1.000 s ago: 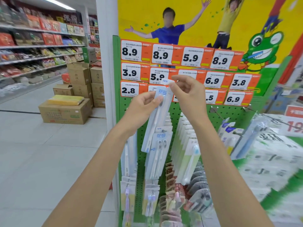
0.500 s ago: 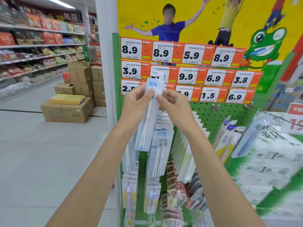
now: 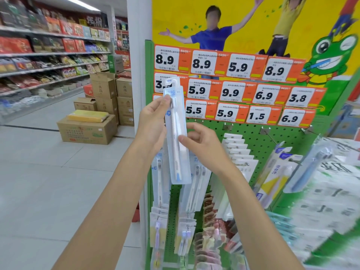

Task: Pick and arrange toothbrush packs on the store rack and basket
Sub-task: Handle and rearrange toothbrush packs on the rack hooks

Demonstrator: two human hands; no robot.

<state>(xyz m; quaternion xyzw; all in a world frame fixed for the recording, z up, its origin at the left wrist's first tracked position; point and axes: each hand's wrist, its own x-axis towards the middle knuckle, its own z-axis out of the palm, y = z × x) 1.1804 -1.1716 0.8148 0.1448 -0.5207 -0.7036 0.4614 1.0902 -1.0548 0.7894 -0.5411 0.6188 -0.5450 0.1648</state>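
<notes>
a white pillar [image 3: 138, 65] stands mid-frame. left of it, a pale tiled floor [image 3: 48, 182] runs back along long shelves [image 3: 48, 53] packed with bright snack packs. stacked cardboard boxes [image 3: 109, 94] sit at the pillar's foot, one low box [image 3: 87, 131] further left, carrying a yellow bundle [image 3: 88, 115]. a ceiling strip light [image 3: 78, 2] glows up left of the pillar. right of it hangs a yellow poster [image 3: 253, 20] with a green frog [image 3: 329, 59].

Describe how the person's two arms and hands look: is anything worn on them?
The left forearm and the right forearm are bare as far as the frame shows; no sleeve is in view. The left hand and the right hand wear no glove, and no ring, watch or bracelet is visible.
</notes>
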